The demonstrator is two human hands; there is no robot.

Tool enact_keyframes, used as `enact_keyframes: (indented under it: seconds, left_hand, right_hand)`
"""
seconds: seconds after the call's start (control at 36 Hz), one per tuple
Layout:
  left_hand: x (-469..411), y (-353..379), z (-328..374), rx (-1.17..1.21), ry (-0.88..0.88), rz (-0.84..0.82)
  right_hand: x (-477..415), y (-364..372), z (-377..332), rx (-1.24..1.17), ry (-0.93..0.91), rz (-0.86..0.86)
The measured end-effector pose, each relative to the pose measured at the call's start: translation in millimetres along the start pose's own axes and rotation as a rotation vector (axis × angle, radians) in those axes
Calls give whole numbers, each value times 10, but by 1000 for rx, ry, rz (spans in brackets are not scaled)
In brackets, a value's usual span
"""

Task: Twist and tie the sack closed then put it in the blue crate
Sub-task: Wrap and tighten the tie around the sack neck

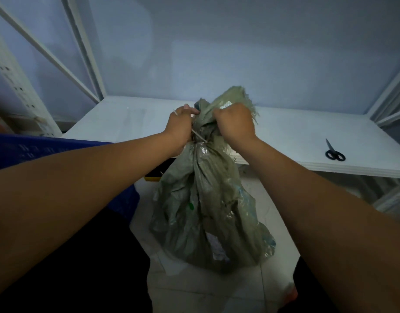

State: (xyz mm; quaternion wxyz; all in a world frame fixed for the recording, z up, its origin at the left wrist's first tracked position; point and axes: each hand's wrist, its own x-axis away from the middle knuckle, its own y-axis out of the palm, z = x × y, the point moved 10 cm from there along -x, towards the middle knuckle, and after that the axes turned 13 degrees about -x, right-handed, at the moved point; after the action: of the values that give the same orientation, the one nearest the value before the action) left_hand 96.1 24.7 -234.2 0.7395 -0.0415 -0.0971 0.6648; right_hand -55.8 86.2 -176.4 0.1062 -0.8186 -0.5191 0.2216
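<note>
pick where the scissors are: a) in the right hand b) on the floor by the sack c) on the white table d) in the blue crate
c, the scissors lie flat on the white table, off to the right of the sack.

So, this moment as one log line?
phase: tying | left hand holds tie | right hand grips sack | crate: not yet

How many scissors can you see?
1. The scissors lie on the white table, off to the right of the sack. Others could be hidden behind the arms or the sack.
</note>
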Motion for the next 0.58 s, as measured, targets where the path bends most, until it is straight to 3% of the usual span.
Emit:
enact_keyframes:
  seconds: [0.14,0.19,0.28,0.42,0.58]
  left_hand:
    - [-34,-98,-60,51,-34,110]
    - [-15,-72,-45,59,-45,91]
    - [15,71,-21,111,-66,9]
    - [116,282,55,184,-77,-100]
    - [141,201,52,23,7,85]
  right_hand:
    - [139,274,31,357,-2,-328]
    - [244,359,197,433,110,-469]
    - [419,517,284,-31,248,-624]
    - [312,499,366,-540,356,-545]
    - [167,458,405,-805,430,-225]
